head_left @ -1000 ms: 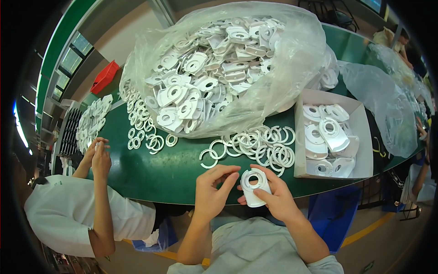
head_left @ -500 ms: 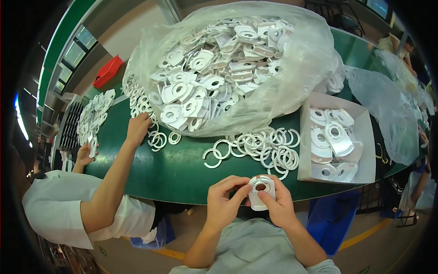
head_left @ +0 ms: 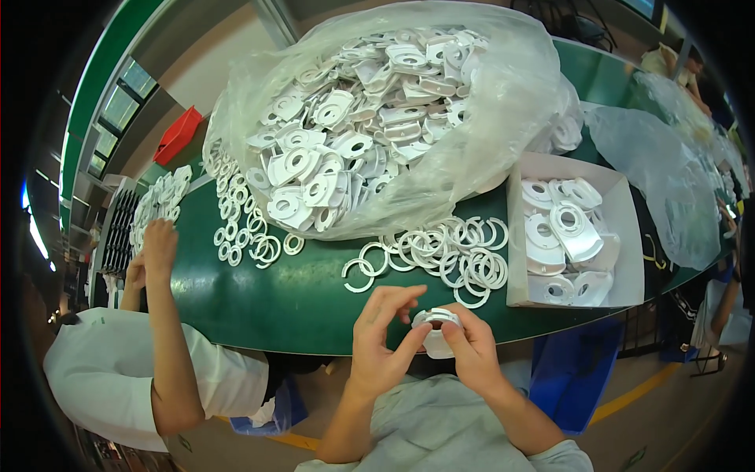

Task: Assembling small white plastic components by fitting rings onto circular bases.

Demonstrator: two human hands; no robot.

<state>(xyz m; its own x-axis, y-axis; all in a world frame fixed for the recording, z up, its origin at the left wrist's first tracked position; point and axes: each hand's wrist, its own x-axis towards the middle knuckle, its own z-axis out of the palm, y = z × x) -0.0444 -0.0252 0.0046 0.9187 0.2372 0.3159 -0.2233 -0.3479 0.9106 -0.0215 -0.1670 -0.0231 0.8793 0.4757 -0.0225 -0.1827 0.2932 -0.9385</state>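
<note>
My right hand (head_left: pixel 474 352) grips a white plastic plate with a round hole (head_left: pixel 440 340), its thumb lying across the front near the hole. The plate is tilted, low over the front edge of the table. On its left side, my left hand (head_left: pixel 384 338) has its index finger stretched out and its thumb spread apart, the thumb tip at the plate's edge. It holds nothing that I can see. Just beyond my hands lies a loose heap of white open rings (head_left: pixel 480 271) on the green table (head_left: pixel 314 311).
A big clear plastic bag (head_left: pixel 503 149) full of similar white plates covers the table's middle. At right stands a white box (head_left: pixel 634 236) with several plates inside. A co-worker (head_left: pixel 165 354) sits at left beside small rings (head_left: pixel 228 236). Blue bins (head_left: pixel 570 377) stand below the table.
My left hand's fingers have lifted and spread away from the plate, which has tilted and shifted slightly left. The co-worker's reaching hand has moved left, away from the small rings.
</note>
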